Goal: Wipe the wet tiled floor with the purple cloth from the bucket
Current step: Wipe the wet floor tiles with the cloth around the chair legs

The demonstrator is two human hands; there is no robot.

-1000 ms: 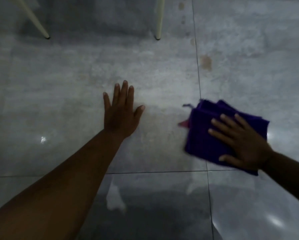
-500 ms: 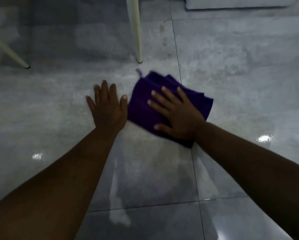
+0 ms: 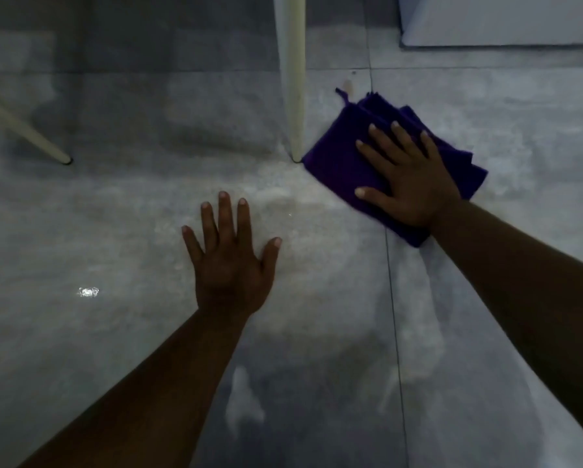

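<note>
The right hand [image 3: 408,177] lies flat, fingers spread, on the folded purple cloth [image 3: 337,163], maybe touching the cream chair leg [image 3: 295,96]. The left hand [image 3: 231,261] lies spread on the shiny grey tiled floor [image 3: 114,231].

Glossy grey tiles [image 3: 114,332], cream furniture legs [image 3: 294,96]

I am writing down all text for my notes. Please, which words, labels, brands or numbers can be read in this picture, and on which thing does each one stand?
None: no readable text on the purple cloth, the tiled floor, the chair leg or the white object at the top right.
</note>
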